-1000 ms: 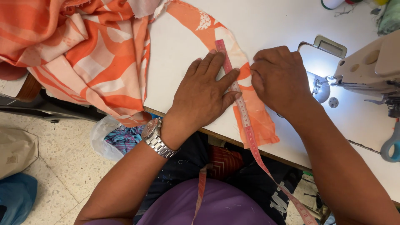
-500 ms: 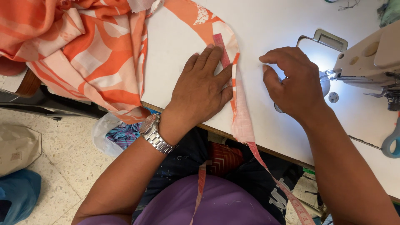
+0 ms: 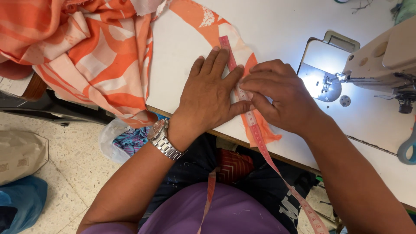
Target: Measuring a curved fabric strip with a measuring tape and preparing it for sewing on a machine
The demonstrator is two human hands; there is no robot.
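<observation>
Pressing flat, your left hand (image 3: pixel 211 97) lies with fingers spread on the orange fabric strip (image 3: pixel 203 17) at table centre. Your right hand (image 3: pixel 279 95) pinches the pink measuring tape (image 3: pixel 260 141) with curled fingertips. The tape's long axis runs from 11 o'clock to 5 o'clock, dropping off the table edge (image 3: pixel 372 143). A sewing machine (image 3: pixel 381 60) stands at 2 o'clock; a grey bag (image 3: pixel 19 156) lies at 8 o'clock.
</observation>
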